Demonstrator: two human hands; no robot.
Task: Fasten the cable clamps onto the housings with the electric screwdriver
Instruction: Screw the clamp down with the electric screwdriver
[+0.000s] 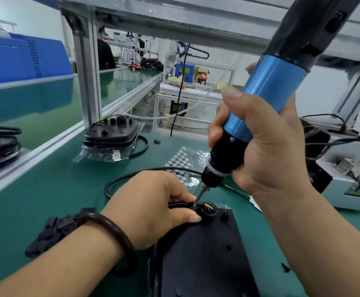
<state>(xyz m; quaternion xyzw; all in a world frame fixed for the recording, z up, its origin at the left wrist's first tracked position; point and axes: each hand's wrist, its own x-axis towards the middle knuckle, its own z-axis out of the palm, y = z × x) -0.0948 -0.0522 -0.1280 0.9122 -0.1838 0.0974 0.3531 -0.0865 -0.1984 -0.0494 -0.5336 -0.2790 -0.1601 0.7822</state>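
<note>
1. The right hand (266,146) is wrapped tight around the electric screwdriver (260,99), fingers curled over its blue barrel and black collar, thumb up along the blue part. The forearm rises from the lower right corner.
2. The tool is tilted, its top leaning up and away to the right, its bit (200,194) slanting down-left from below that hand.
3. The bit tip meets the cable clamp (204,210), just beyond the left fingertips.
4. The left hand (151,209) lies palm down, fingers and thumb pinched narrow on the black cable (174,205) at the clamp. A dark bangle (114,232) circles its wrist.
5. The housing (204,258) lies flat on the green tabletop (57,189) beneath and right of the left hand, the clamp at its far corner.
6. Loose black clamps (52,230) sit heaped just left of the left wrist.
</note>
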